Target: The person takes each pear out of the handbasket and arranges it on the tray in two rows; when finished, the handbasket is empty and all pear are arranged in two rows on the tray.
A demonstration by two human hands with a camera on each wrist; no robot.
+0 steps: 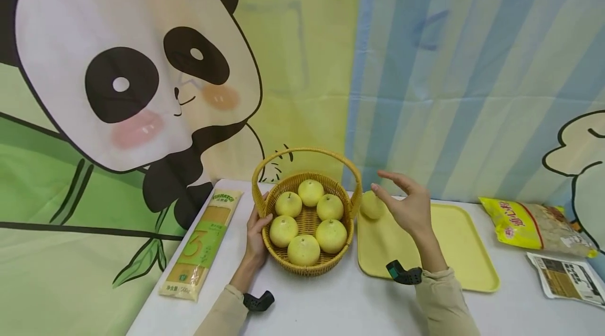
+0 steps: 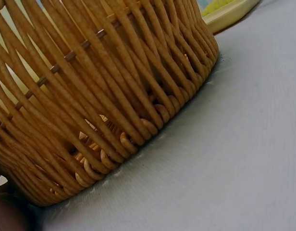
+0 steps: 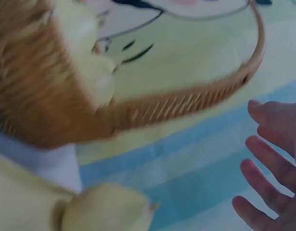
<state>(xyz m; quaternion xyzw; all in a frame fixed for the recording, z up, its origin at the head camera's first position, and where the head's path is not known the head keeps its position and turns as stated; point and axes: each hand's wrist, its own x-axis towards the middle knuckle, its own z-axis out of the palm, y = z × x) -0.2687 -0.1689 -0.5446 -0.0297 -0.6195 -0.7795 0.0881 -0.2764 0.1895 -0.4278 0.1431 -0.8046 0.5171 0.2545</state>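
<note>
A woven basket (image 1: 307, 270) with a tall arched handle holds several round pale-yellow pears (image 1: 303, 250). At its left side my left hand (image 1: 256, 239) grips it, thumb over the rim; the fingers behind are partly hidden. The left wrist view is filled by the basket's wicker wall (image 2: 104, 91), standing on the cloth. One more pear (image 1: 373, 206) rests at the far left of a yellow tray (image 1: 465, 241). My right hand (image 1: 410, 209) is raised over the tray, just right of that pear, holding nothing. In the right wrist view its spread fingers (image 3: 265, 185) are apart from the pear (image 3: 107, 209).
Left of the basket lies a long pack of noodles (image 1: 203, 247). Right of the tray are a yellow snack bag (image 1: 534, 224) and a smaller flat packet (image 1: 567, 277). A printed panda curtain (image 1: 302, 63) hangs behind the white-covered table (image 1: 302, 310).
</note>
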